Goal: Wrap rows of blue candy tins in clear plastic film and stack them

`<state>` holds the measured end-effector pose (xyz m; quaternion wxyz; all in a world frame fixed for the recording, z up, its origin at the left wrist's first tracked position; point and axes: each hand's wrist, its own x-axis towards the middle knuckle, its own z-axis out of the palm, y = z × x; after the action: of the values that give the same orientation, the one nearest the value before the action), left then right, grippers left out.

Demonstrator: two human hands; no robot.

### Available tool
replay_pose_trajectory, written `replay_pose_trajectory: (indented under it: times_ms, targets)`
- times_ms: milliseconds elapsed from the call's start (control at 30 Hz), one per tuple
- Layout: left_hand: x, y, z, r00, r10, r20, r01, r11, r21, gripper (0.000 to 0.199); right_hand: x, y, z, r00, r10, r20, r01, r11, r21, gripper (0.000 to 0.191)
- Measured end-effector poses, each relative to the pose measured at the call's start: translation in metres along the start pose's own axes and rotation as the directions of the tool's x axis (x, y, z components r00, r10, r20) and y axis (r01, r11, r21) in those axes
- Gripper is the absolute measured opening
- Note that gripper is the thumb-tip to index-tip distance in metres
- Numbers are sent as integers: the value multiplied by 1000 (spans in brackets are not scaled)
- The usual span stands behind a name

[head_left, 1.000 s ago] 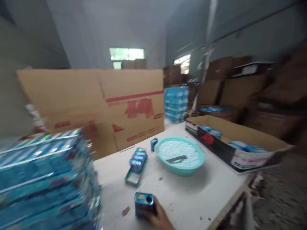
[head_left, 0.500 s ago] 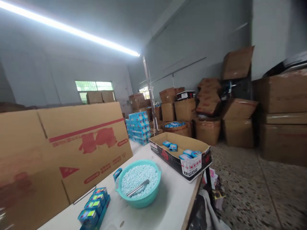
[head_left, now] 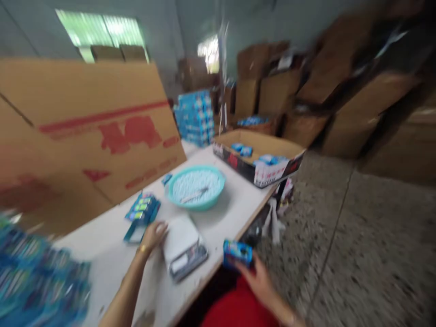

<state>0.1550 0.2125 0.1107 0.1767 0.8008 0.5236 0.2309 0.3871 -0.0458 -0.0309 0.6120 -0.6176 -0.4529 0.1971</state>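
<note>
My right hand [head_left: 254,272] holds a small blue box [head_left: 237,254] beside the table's front edge. My left hand [head_left: 155,234] rests by the left side of a white scale [head_left: 182,245], its fingers curled; whether anything is between them is too blurred to tell. Just behind that hand lies a blue tray [head_left: 131,234] with several small blue packs [head_left: 143,206]. Beyond the scale stands a turquoise basin [head_left: 200,203] full of pale blue pieces, with a metal scoop [head_left: 194,195] lying on them.
A large cardboard box [head_left: 112,150] stands along the table's far left. Blurred blue packs [head_left: 41,277] fill the near left. An open carton [head_left: 259,170] with blue packs sits at the table's right back corner. Stacked cartons [head_left: 279,95] stand behind.
The view has tipped down, so the basin and cartons sit higher. Both my hands, the scale and the near-left packs have come into view, my right hand with a blue box.
</note>
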Motion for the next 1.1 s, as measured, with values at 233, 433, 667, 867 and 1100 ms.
replay_pose_trajectory:
  times_ms: [233, 433, 667, 867, 1100]
  targets:
    - [-105, -10, 41, 962, 260, 89, -270, 955, 121, 19, -6, -5, -20, 985, 162, 63, -162, 987, -2, 32]
    - [-159, 29, 62, 877, 372, 303, -435, 884, 171, 11, -3, -10, -24, 974, 187, 129, -187, 982, -9, 32]
    - [-156, 32, 76, 900, 240, 364, -344, 904, 254, 16, 2, -14, -24, 972, 162, 168, -150, 985, -84, 29]
    - [-152, 44, 80, 869, 236, 435, -404, 845, 349, 16, 1, -15, -17, 961, 147, 234, -135, 988, -69, 28]
    - [-148, 53, 58, 903, 183, 389, -251, 959, 129, 22, 18, -30, -8, 898, -12, 439, 21, 1000, -17, 33]
